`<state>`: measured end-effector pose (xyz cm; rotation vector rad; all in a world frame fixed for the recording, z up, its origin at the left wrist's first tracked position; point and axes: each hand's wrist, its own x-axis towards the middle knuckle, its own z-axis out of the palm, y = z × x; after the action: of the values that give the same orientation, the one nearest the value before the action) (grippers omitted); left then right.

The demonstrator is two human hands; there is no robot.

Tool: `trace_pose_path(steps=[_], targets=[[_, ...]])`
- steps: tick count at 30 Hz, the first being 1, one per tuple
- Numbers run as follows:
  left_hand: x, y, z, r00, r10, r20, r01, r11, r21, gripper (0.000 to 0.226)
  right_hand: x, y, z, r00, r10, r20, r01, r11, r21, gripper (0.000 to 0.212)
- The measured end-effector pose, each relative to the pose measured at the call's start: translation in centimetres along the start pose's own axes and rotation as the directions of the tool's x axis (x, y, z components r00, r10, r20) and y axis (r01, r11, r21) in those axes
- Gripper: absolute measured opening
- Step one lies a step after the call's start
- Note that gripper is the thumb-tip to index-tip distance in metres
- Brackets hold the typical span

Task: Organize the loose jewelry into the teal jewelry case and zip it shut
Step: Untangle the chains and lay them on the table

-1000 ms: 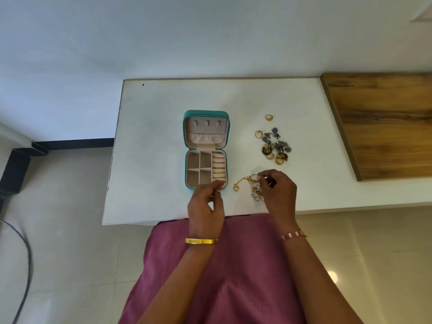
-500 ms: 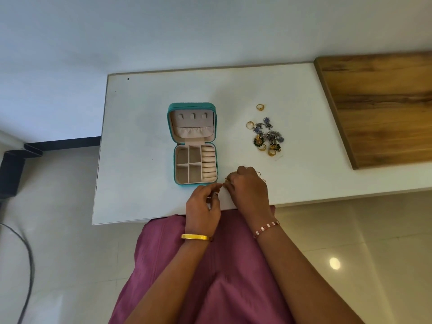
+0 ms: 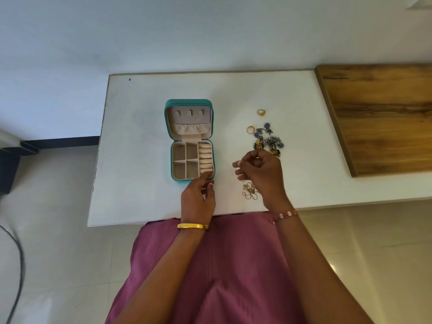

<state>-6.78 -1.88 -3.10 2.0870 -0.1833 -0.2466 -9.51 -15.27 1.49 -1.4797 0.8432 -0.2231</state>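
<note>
The teal jewelry case (image 3: 168, 136) lies open on the white table (image 3: 140, 108), lid flat at the back, beige compartments and ring rolls bare. My left hand (image 3: 198, 197) pinches the case's front right corner. My right hand (image 3: 261, 174) hovers to the right of the case with its fingers curled shut. A thin gold chain (image 3: 249, 191) is bunched just under those fingers, its top end running up to them. Behind the right hand sits a pile of dark flower-shaped earrings (image 3: 268, 140), with two gold rings (image 3: 261, 112) (image 3: 250, 129) lying apart from it.
A brown wooden board (image 3: 378, 118) covers the table's right side. The table's front edge runs just behind my lap in a maroon garment (image 3: 210, 265). A dark cable (image 3: 19, 265) lies on the tiled floor at left.
My right hand has pulled away from my left hand, to the right and slightly up, and the chain shows below it again. My left hand stays at the case's front corner.
</note>
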Motion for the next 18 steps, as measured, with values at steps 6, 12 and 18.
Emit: trace_pose_path(steps=[6,12,18], targets=[[1.5,0.1,-1.1,0.999,-0.043,-0.026,0.044,0.999,0.025,0.028,0.2,-4.4,-1.2,0.994,-0.022,0.103,0.008,0.991,0.134,0.018],[1.4,1.6,-2.4,0.999,-0.042,-0.004,0.042,0.999,0.032,0.027,-1.2,-8.2,-1.7,0.977,-0.066,0.202,0.047,0.994,0.098,0.02],[1.1,7.5,-3.7,0.987,0.16,0.004,-0.159,0.986,-0.042,0.024,-3.5,-11.4,-1.5,0.957,-0.132,0.257,0.166,0.979,-0.118,0.011]])
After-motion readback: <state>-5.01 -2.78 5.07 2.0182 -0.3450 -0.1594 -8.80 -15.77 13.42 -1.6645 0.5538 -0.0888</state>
